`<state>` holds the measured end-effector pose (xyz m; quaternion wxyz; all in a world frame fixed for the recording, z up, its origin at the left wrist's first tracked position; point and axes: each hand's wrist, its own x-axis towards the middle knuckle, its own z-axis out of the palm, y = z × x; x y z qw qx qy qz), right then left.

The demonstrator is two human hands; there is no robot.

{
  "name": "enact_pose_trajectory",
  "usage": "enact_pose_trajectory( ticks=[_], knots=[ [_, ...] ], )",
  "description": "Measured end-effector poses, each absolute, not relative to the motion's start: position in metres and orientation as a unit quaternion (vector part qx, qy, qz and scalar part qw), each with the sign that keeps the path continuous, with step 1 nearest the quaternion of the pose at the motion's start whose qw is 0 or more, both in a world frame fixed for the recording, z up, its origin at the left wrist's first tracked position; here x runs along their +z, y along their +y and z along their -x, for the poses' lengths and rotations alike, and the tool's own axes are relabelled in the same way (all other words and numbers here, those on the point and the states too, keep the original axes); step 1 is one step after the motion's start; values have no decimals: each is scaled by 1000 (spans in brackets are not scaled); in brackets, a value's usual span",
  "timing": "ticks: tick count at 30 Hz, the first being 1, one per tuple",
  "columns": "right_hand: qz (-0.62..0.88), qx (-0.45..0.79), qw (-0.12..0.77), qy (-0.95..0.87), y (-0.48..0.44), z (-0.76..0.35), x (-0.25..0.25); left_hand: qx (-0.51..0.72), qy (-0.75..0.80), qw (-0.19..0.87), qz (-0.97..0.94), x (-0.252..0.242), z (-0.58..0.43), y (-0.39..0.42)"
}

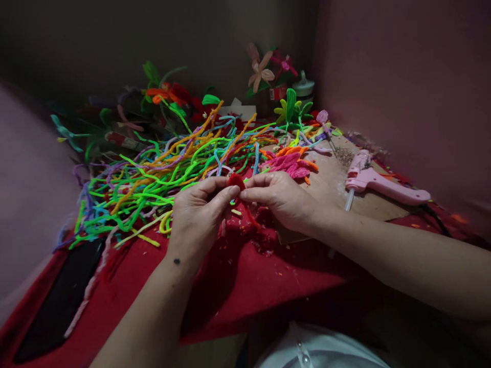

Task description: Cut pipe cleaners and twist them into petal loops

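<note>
A red pipe cleaner, bent into a small rounded petal shape, is pinched between both hands above the near part of the table. My left hand grips its left side between thumb and forefinger. From the other side, my right hand pinches it with thumb and forefinger, the fingertips close to the left thumb. A thin red tail hangs below the fingers. Behind the hands spreads a large pile of pipe cleaners in green, orange, purple and blue. Pink and orange petal pieces lie just beyond my right hand.
On a cardboard sheet at the right lies a pink glue gun with a clear glue stick. A flat black object rests at the left on the red cloth. Finished pipe-cleaner flowers stand at the back.
</note>
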<state>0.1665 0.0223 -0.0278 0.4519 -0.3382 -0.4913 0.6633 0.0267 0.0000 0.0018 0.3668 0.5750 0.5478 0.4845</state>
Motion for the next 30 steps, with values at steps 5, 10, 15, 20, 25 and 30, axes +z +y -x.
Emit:
enact_pose_trajectory(
  ticks=[5, 10, 15, 20, 25, 30],
  knots=[
    [310, 675, 525, -415, 27, -165, -29, 463, 564, 362, -580, -1, -33, -3],
    [308, 682, 537, -389, 28, -162, -35, 407, 559, 382, -613, -12, -36, -2],
    [313, 650, 548, -423, 29, -162, -37, 366, 551, 317, -680, -13, -33, -3],
    [339, 635, 532, -447, 30, -164, -35, 334, 551, 316, -696, -14, -30, -3],
    [325, 650, 519, -449, 28, -166, -31, 309, 542, 287, -727, -14, -29, -1],
    [307, 666, 504, -457, 27, -167, -28, 298, 534, 271, -743, -12, -28, -1]
  ],
)
